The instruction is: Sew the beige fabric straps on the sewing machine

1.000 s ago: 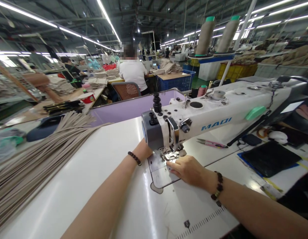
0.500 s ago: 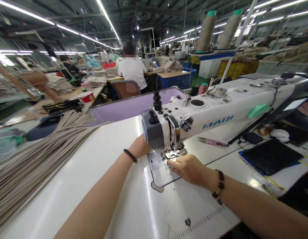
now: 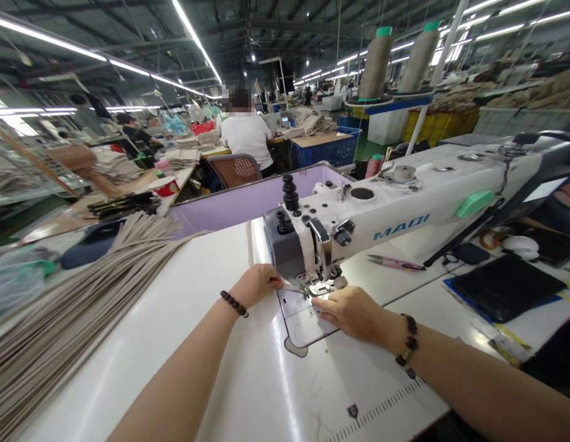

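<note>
My left hand lies on the white table just left of the sewing machine head. Its fingers are pinched together and point at the presser foot; a thin pale sliver shows at the fingertips, too small to name. My right hand rests on the metal needle plate in front of the presser foot, fingers curled with the tips close under it. What they hold, if anything, is hidden. Both wrists wear dark bead bracelets.
A big fan of beige strips covers the table's left side. Pink snips and a black pad lie right of the white MAQI machine arm. Behind stand a purple board, thread cones and a seated person in white.
My left hand has come out from behind the machine head, moving left and toward me, and now shows whole with pinched fingers. My right hand has hardly moved.
</note>
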`<action>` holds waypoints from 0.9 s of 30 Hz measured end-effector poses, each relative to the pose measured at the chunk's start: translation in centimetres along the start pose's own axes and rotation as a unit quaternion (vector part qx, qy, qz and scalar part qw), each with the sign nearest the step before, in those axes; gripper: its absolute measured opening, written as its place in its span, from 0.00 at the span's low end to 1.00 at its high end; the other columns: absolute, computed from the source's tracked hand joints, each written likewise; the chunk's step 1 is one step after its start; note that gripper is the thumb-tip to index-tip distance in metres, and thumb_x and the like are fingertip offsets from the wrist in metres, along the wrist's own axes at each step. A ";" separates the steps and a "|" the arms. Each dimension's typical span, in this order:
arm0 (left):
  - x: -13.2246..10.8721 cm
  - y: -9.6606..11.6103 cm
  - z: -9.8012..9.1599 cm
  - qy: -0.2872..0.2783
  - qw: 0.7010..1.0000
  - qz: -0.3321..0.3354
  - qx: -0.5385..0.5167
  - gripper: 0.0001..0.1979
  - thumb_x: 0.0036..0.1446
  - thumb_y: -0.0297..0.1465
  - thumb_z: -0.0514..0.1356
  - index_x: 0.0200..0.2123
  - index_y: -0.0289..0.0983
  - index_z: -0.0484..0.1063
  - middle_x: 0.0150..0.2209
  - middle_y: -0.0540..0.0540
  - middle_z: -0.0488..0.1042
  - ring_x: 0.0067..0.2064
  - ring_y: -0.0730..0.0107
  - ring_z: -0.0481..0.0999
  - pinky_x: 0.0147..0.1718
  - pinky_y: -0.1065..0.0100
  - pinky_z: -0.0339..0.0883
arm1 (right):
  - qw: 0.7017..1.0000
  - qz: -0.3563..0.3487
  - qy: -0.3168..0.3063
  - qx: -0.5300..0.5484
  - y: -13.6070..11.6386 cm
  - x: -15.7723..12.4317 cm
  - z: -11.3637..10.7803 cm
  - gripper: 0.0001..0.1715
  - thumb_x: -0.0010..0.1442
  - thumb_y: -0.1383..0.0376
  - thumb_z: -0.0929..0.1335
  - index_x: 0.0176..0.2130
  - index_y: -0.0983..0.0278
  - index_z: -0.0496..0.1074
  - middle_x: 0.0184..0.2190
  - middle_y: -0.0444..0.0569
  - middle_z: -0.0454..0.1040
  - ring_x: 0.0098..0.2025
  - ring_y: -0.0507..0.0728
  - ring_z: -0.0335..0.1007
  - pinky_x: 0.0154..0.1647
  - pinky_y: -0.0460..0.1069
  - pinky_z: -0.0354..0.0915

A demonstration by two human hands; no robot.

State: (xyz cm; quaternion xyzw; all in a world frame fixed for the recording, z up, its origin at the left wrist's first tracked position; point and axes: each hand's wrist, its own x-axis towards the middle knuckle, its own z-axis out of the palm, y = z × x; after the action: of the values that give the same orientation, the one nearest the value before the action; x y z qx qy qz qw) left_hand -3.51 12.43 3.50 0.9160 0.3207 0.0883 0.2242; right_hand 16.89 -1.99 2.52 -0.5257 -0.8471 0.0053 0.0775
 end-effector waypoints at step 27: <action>-5.3 9.7 4.2 0.023 0.933 -0.304 -0.192 0.07 0.49 0.27 0.57 0.22 0.34 0.73 0.19 0.51 0.71 0.23 0.71 0.69 0.24 0.71 0.59 | 0.999 0.016 -0.006 0.035 0.0 0.0 0.3 0.10 0.63 0.64 0.63 0.43 0.63 0.70 0.29 0.48 0.76 0.32 0.58 0.70 0.29 0.50 0.55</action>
State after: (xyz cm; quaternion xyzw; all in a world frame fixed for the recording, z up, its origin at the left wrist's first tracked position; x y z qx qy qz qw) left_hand -1.02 0.84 4.21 0.7120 0.5658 0.0969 0.4044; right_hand 16.79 -1.96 2.25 -0.5358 -0.8385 0.0394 0.0910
